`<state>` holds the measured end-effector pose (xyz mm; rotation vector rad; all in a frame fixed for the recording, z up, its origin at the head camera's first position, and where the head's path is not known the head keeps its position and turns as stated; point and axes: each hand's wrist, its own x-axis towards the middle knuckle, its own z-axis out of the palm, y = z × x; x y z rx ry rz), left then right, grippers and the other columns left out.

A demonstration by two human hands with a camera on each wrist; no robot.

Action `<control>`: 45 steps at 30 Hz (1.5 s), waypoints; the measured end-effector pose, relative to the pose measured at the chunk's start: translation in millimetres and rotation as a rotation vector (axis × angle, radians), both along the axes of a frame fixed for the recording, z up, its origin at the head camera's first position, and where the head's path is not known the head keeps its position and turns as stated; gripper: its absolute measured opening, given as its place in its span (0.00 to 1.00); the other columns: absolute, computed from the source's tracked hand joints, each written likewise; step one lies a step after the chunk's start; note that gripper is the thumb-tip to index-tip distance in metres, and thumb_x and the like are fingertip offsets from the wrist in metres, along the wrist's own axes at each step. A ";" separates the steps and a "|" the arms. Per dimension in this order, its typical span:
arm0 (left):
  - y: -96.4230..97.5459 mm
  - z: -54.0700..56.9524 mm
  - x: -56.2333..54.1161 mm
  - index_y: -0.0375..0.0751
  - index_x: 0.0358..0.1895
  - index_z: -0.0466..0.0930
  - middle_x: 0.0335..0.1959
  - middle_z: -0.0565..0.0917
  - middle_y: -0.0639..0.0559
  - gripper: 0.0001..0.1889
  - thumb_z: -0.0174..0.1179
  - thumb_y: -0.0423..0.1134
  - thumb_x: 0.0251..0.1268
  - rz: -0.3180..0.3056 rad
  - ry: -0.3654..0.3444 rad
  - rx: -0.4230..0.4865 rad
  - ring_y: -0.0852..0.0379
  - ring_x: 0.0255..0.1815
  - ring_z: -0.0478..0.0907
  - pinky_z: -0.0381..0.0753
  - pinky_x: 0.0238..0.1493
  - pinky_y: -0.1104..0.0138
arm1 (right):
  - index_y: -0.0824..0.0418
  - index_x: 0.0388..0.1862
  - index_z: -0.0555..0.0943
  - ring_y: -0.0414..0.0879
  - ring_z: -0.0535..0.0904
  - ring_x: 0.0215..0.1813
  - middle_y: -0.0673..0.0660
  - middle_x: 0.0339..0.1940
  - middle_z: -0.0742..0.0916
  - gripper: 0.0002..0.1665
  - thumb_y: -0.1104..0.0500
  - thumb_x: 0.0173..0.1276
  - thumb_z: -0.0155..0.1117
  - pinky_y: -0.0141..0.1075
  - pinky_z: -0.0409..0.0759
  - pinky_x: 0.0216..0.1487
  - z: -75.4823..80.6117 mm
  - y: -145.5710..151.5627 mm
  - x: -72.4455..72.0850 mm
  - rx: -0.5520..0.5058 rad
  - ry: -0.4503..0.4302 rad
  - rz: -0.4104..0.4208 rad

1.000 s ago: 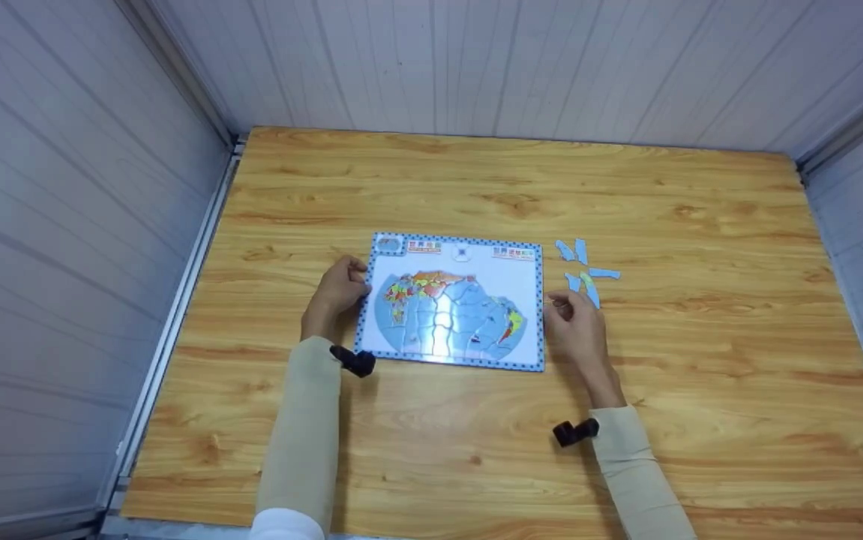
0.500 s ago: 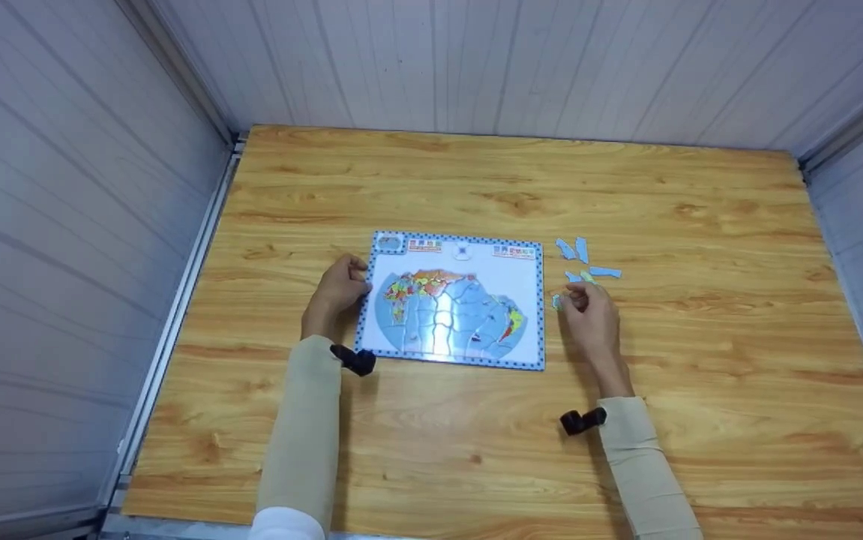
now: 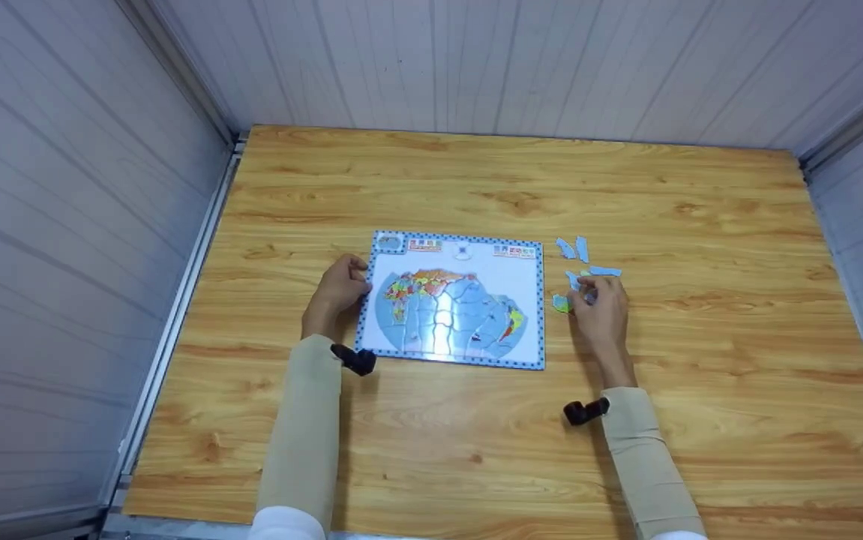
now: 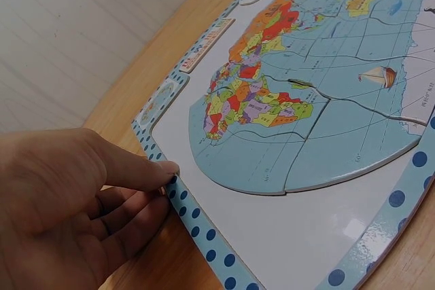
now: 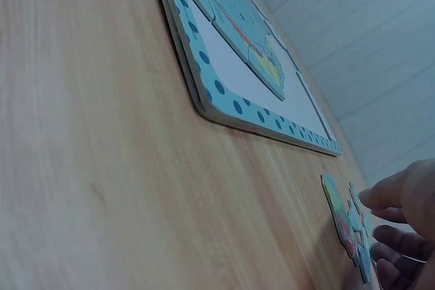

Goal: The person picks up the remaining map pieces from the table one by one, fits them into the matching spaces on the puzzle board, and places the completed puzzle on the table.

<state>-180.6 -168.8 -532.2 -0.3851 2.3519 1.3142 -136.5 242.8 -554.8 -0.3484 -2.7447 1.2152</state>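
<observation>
A world-map jigsaw board [image 3: 450,247] with a blue dotted border lies on the table, most of its map filled with pieces. My left hand [image 3: 341,285] grips its left edge. In the left wrist view the thumb [image 4: 153,171] presses on the dotted rim, with the other fingers curled beside and below it. My right hand [image 3: 600,311] is over loose puzzle pieces right of the board. Its fingers are loosely bent and partly cover some pieces. A green and blue puzzle piece [image 3: 561,303] lies flat just left of these fingers; the right wrist view shows its green-and-red face [image 5: 340,219].
Further loose blue pieces lie beyond my right hand, among them a long strip [image 3: 606,271] and an upright sliver [image 3: 582,249]. The wooden table [image 3: 476,450] is bounded by pale panel walls [image 3: 461,67] at the back and sides.
My right hand has moved from beside the board's right edge to the right and slightly away, over the loose pieces. The green and blue piece now shows where the hand was. My left hand stays put.
</observation>
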 end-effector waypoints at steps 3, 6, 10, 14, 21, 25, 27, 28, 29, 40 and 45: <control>0.1 0.5 0.0 0.41 0.57 0.67 0.41 0.70 0.49 0.18 0.54 0.30 0.66 0.002 -0.003 0.004 0.54 0.41 0.70 0.69 0.42 0.66 | 0.65 0.50 0.80 0.57 0.69 0.56 0.62 0.53 0.74 0.18 0.58 0.64 0.65 0.49 0.68 0.55 -1.3 0.7 -2.2 -0.003 -0.006 -0.025; 0.5 1.6 0.0 0.42 0.57 0.67 0.41 0.70 0.50 0.17 0.54 0.30 0.66 0.010 -0.014 0.009 0.54 0.41 0.70 0.69 0.42 0.66 | 0.64 0.50 0.80 0.59 0.66 0.58 0.63 0.56 0.74 0.18 0.57 0.63 0.65 0.51 0.65 0.58 -2.3 1.2 -3.9 0.002 -0.001 -0.037; 1.0 3.3 -0.1 0.42 0.57 0.67 0.41 0.70 0.50 0.17 0.54 0.30 0.66 0.021 -0.027 0.016 0.54 0.41 0.70 0.69 0.42 0.65 | 0.64 0.50 0.80 0.60 0.65 0.59 0.64 0.57 0.73 0.19 0.56 0.63 0.66 0.52 0.63 0.59 -3.9 1.7 -4.8 0.013 0.010 -0.040; 1.2 2.9 -0.1 0.42 0.57 0.67 0.40 0.70 0.50 0.17 0.53 0.30 0.66 0.021 -0.031 0.027 0.54 0.42 0.69 0.69 0.42 0.66 | 0.63 0.50 0.80 0.60 0.64 0.60 0.64 0.59 0.72 0.19 0.55 0.63 0.67 0.52 0.62 0.60 -5.5 1.7 -5.4 0.033 0.003 -0.045; 0.2 1.1 -0.2 0.41 0.57 0.67 0.41 0.70 0.50 0.18 0.54 0.30 0.66 -0.006 -0.001 0.010 0.54 0.42 0.69 0.69 0.43 0.66 | 0.62 0.52 0.81 0.59 0.63 0.60 0.64 0.59 0.72 0.20 0.55 0.63 0.67 0.51 0.62 0.59 -8.9 3.3 -6.5 0.058 -0.018 -0.058; -0.7 0.8 -0.2 0.39 0.59 0.67 0.41 0.70 0.49 0.19 0.55 0.29 0.66 -0.028 0.025 -0.011 0.54 0.41 0.68 0.68 0.41 0.66 | 0.63 0.53 0.81 0.61 0.63 0.59 0.65 0.59 0.72 0.21 0.55 0.62 0.68 0.52 0.61 0.59 -10.3 4.2 -6.0 0.059 0.002 -0.047; -0.6 1.1 -0.4 0.39 0.59 0.67 0.41 0.70 0.49 0.19 0.54 0.30 0.66 -0.022 0.015 -0.007 0.54 0.40 0.68 0.68 0.41 0.66 | 0.63 0.53 0.80 0.60 0.63 0.59 0.65 0.59 0.72 0.21 0.55 0.63 0.67 0.51 0.60 0.59 -10.8 4.3 -6.4 0.062 0.000 -0.046; -0.5 1.2 -0.5 0.40 0.59 0.67 0.41 0.70 0.49 0.19 0.54 0.30 0.66 -0.019 0.011 -0.005 0.54 0.40 0.68 0.68 0.41 0.66 | 0.63 0.53 0.80 0.60 0.63 0.59 0.64 0.59 0.72 0.21 0.55 0.63 0.67 0.51 0.60 0.59 -11.0 4.4 -6.8 0.065 -0.002 -0.046; -0.4 1.2 -0.6 0.40 0.59 0.67 0.41 0.70 0.49 0.19 0.54 0.30 0.66 -0.015 0.004 -0.001 0.54 0.40 0.68 0.68 0.40 0.66 | 0.63 0.53 0.80 0.60 0.63 0.60 0.64 0.59 0.72 0.21 0.55 0.63 0.67 0.51 0.60 0.60 -11.3 4.5 -7.3 0.068 -0.004 -0.046; 0.6 3.0 -1.0 0.43 0.58 0.67 0.41 0.70 0.50 0.18 0.54 0.31 0.67 0.005 -0.025 0.004 0.54 0.41 0.69 0.69 0.41 0.66 | 0.61 0.54 0.79 0.59 0.61 0.63 0.64 0.61 0.70 0.21 0.54 0.65 0.65 0.51 0.59 0.62 -8.1 5.3 -10.1 0.067 -0.052 -0.048; 0.6 3.3 -1.8 0.45 0.58 0.67 0.42 0.70 0.50 0.18 0.53 0.31 0.67 0.010 -0.052 0.002 0.54 0.42 0.70 0.69 0.42 0.66 | 0.62 0.52 0.78 0.59 0.61 0.61 0.63 0.59 0.70 0.20 0.56 0.64 0.66 0.51 0.59 0.62 -8.5 5.2 -10.3 0.044 -0.031 -0.048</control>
